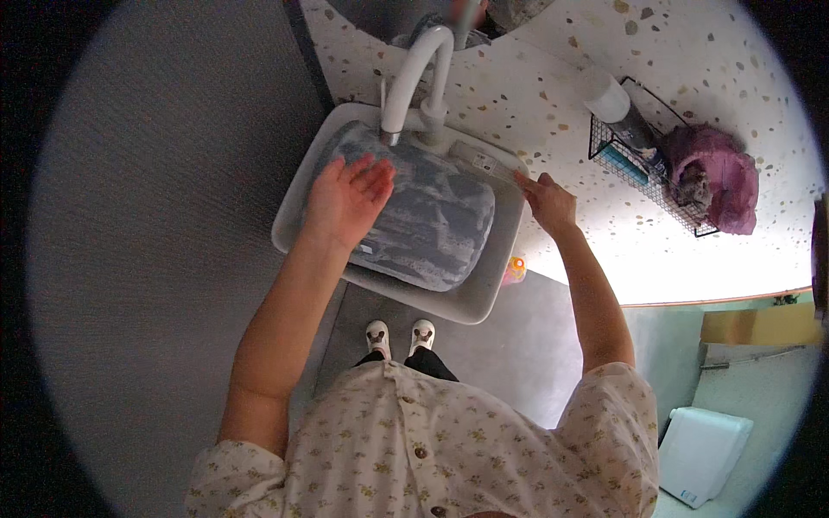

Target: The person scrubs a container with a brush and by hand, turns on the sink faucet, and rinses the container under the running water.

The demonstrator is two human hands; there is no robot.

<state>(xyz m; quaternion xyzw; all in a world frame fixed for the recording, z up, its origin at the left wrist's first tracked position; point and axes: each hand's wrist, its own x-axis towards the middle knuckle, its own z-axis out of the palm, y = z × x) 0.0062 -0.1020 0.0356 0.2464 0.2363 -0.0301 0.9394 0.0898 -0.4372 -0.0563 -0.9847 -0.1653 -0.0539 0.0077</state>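
Note:
My left hand is held palm up with its fingers spread, over a white sink and just below the spout of a white gooseneck faucet. It holds nothing. In the sink lies a large grey rounded slab, perhaps a cushion, streaked with whitish film and bearing a small pale tag. My right hand grips the handle of a pale flat tool, possibly a brush, at the sink's right rim. A printed label sits on the tool. Whether water runs cannot be made out.
A black wire basket on the speckled terrazzo wall holds a white-capped bottle and bunched pink fabric. A dark panel flanks the sink at left. An orange-topped container shows below the right rim.

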